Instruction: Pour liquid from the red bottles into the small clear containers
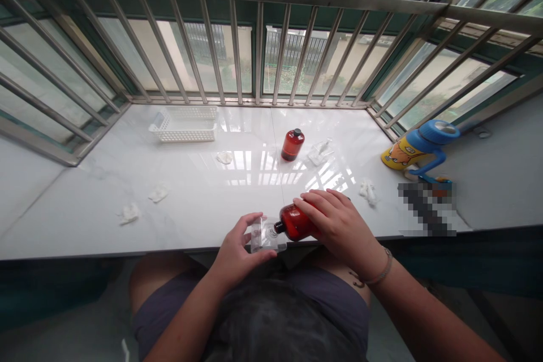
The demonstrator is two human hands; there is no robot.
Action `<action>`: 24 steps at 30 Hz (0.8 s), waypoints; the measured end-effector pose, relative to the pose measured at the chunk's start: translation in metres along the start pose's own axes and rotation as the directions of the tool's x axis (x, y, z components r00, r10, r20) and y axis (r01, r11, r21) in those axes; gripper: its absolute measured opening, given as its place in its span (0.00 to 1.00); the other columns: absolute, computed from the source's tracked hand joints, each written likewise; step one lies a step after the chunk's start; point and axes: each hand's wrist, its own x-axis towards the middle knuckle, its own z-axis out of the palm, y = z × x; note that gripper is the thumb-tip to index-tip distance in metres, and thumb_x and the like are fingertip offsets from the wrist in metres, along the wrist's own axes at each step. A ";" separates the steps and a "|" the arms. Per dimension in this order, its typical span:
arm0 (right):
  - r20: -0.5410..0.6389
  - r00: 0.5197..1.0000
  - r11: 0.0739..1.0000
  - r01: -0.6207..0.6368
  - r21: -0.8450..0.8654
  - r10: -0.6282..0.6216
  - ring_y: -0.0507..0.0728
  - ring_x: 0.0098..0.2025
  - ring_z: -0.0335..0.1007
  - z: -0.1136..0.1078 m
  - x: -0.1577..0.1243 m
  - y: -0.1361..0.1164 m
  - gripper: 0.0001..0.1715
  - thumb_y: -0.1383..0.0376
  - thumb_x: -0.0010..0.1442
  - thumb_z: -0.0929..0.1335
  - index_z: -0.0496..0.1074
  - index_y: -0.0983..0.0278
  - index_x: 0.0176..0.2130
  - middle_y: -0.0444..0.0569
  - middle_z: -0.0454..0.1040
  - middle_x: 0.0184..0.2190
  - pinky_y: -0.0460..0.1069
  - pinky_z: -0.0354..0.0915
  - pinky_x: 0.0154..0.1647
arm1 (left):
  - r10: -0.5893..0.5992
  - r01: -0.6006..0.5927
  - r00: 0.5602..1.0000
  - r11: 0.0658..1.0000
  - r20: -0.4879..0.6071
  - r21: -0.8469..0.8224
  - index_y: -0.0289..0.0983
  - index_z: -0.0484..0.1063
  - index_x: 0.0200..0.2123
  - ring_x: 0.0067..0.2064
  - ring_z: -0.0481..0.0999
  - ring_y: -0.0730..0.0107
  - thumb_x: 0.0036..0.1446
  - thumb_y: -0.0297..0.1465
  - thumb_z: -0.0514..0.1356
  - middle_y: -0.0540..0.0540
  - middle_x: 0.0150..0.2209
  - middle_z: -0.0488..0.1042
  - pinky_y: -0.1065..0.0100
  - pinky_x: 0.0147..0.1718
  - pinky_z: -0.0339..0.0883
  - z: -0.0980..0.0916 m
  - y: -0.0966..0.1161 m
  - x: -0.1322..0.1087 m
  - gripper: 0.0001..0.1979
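My left hand [240,251] is closed around a small clear plastic container [262,233] at the counter's front edge. My right hand [335,226] grips a reddish-brown bottle [296,222] from above. That bottle lies tilted almost flat, its black threaded neck pointing left at the container's opening. Whether liquid is flowing cannot be made out. Farther back on the counter, a second reddish-brown bottle [292,145] stands upright with a black cap on. Just right of it lies a clear crumpled-looking plastic piece [320,153].
A white perforated basket [186,136] sits at the back left of the glossy white counter [203,203]. Crumpled white tissues [158,193] are scattered about. On the right stands a yellow bottle with blue lid and handle [407,150], near a blurred-out patch. Metal window bars [259,56] line the back.
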 end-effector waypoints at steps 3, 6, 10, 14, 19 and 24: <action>0.002 1.000 1.000 0.002 -0.003 -0.002 0.67 0.65 0.69 -0.001 0.001 0.000 0.32 0.73 0.70 0.69 0.67 0.58 0.69 0.54 0.76 0.63 0.64 0.59 0.67 | 0.002 -0.002 1.000 1.000 0.000 0.000 0.43 0.68 0.64 0.65 0.76 0.46 0.49 0.40 0.81 0.37 0.67 0.71 0.50 0.60 0.77 0.000 0.000 0.000 0.42; -0.001 1.000 1.000 -0.002 0.000 0.002 0.66 0.65 0.70 -0.002 0.002 -0.001 0.32 0.73 0.69 0.69 0.67 0.58 0.69 0.55 0.76 0.62 0.64 0.60 0.67 | 0.001 -0.001 1.000 1.000 0.000 -0.003 0.44 0.68 0.64 0.64 0.77 0.46 0.50 0.39 0.81 0.37 0.67 0.71 0.50 0.60 0.77 0.000 0.000 0.000 0.41; -0.001 1.000 1.000 0.005 -0.006 -0.005 0.66 0.65 0.69 -0.001 0.002 -0.001 0.32 0.73 0.69 0.68 0.67 0.58 0.69 0.54 0.76 0.63 0.64 0.60 0.67 | 0.003 -0.003 1.000 1.000 0.005 -0.014 0.44 0.68 0.64 0.65 0.76 0.45 0.50 0.39 0.81 0.37 0.68 0.70 0.50 0.59 0.78 -0.001 -0.002 0.000 0.42; 0.003 1.000 1.000 0.010 -0.014 -0.010 0.66 0.65 0.69 -0.001 0.002 0.000 0.32 0.73 0.70 0.68 0.66 0.59 0.69 0.54 0.75 0.63 0.64 0.60 0.67 | -0.002 0.002 1.000 1.000 0.008 -0.018 0.43 0.68 0.64 0.66 0.75 0.45 0.50 0.39 0.81 0.37 0.67 0.70 0.50 0.60 0.77 -0.001 -0.002 0.000 0.42; 0.012 1.000 1.000 0.011 -0.007 -0.011 0.67 0.65 0.69 -0.002 0.003 0.000 0.32 0.73 0.69 0.69 0.66 0.58 0.69 0.55 0.75 0.63 0.65 0.60 0.68 | 0.002 -0.002 1.000 1.000 0.004 -0.012 0.43 0.68 0.64 0.62 0.79 0.47 0.49 0.40 0.81 0.36 0.67 0.71 0.48 0.60 0.77 0.000 -0.001 0.000 0.42; 0.004 1.000 1.000 0.016 -0.007 -0.015 0.67 0.65 0.69 -0.002 0.003 -0.001 0.33 0.73 0.69 0.69 0.66 0.59 0.69 0.54 0.75 0.63 0.65 0.60 0.67 | 0.002 -0.002 1.000 1.000 -0.005 -0.005 0.42 0.69 0.64 0.64 0.77 0.44 0.48 0.41 0.81 0.36 0.67 0.71 0.48 0.60 0.77 0.000 0.000 0.001 0.42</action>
